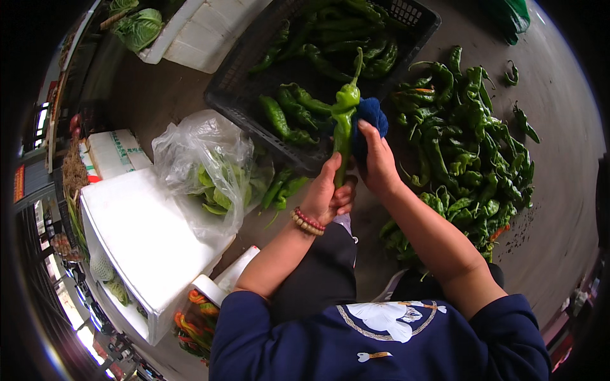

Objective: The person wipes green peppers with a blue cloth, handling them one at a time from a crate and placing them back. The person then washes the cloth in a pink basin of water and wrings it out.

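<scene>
My left hand (331, 188) grips the lower end of a long green pepper (344, 124), its stem pointing up and away from me. In my right hand (380, 159) is a bunched dark blue cloth (371, 119), held against the pepper's right side. Just beyond both hands stands a black plastic crate (228, 107) with green peppers lying in it, some in a near group and more at the far end. To the right, a large heap of green peppers (457, 143) is spread on the floor. The pepper's lower tip is hidden by my left hand.
Left of the crate, a clear plastic bag (205, 138) holds leafy greens beside a white foam box (138, 205). Loose green peppers (283, 190) lie near the crate's corner. Red and green peppers (198, 319) sit at lower left. A cabbage (139, 29) is at upper left.
</scene>
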Demonstrator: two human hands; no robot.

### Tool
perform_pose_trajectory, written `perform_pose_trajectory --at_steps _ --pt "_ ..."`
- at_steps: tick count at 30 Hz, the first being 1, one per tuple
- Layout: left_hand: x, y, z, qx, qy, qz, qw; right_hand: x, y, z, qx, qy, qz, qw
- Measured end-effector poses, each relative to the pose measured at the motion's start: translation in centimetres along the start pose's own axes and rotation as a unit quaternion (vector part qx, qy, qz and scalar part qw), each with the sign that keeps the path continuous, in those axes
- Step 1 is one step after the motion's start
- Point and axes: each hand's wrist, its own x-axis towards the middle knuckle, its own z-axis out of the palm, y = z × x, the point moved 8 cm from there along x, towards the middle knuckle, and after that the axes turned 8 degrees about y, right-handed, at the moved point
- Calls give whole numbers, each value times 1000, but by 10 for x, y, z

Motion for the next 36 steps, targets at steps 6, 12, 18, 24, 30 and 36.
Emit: perform_pose_trajectory --at_steps 6,12,18,24,30,36 --pt "27 20 -38 200 135 107 964 -21 5 -2 -184 -64 -150 969" --pt "38 84 -50 406 204 427 782 -24 -5 3 -198 -102 -68 972" --pt "41 186 -84 557 318 433 634 -26 -29 -33 -260 -60 -93 959" --pt "57 271 -134 622 393 442 513 -28 -33 -77 -268 -15 -105 958" --pt "58 288 -148 649 397 415 499 -30 -18 -102 -286 14 -81 955" --pt "54 284 -135 707 510 401 282 -30 -10 -109 -286 7 -69 956"
